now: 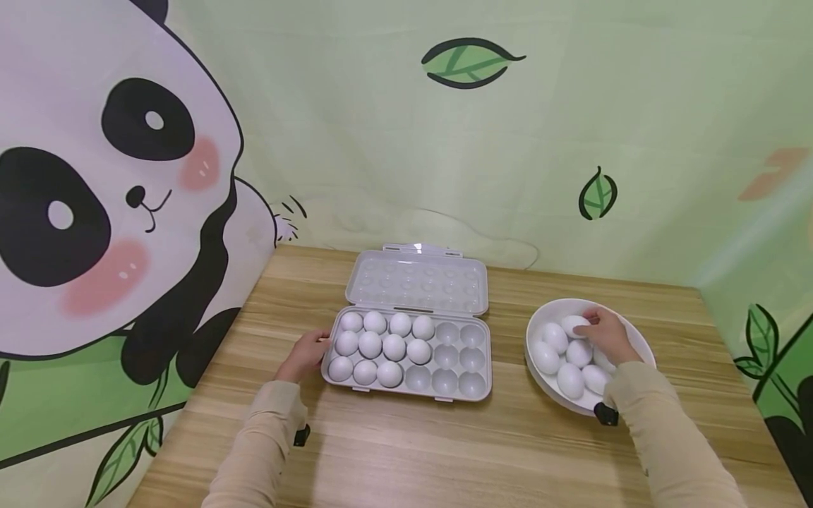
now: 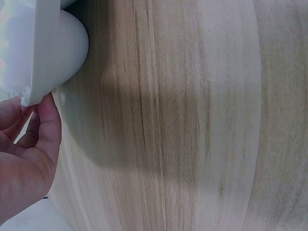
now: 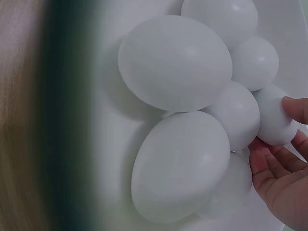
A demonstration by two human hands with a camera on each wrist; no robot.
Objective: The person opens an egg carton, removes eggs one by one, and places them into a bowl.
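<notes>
My left hand [image 1: 308, 352] pinches the left end of a white plastic egg box [image 1: 471, 358], thumb over the rim [image 2: 33, 57] and fingers beneath it. The lid [image 1: 419, 282] of the box lies folded back toward the wall. White eggs [image 1: 370, 346] fill the cups on its left side; several cups on the right hold none. Over at the right, my right hand [image 1: 610, 334] reaches into a white bowl [image 1: 557, 308] of eggs. Its thumb and fingers grip one egg [image 3: 275, 115] at the bowl's far side, close against the other eggs [image 3: 180, 166].
Both the egg box and the bowl stand on a wood-grain table [image 1: 406, 451], with a strip of tabletop between them. A cloth backdrop [image 1: 356, 141] with a printed panda and leaves hangs behind and beside the table.
</notes>
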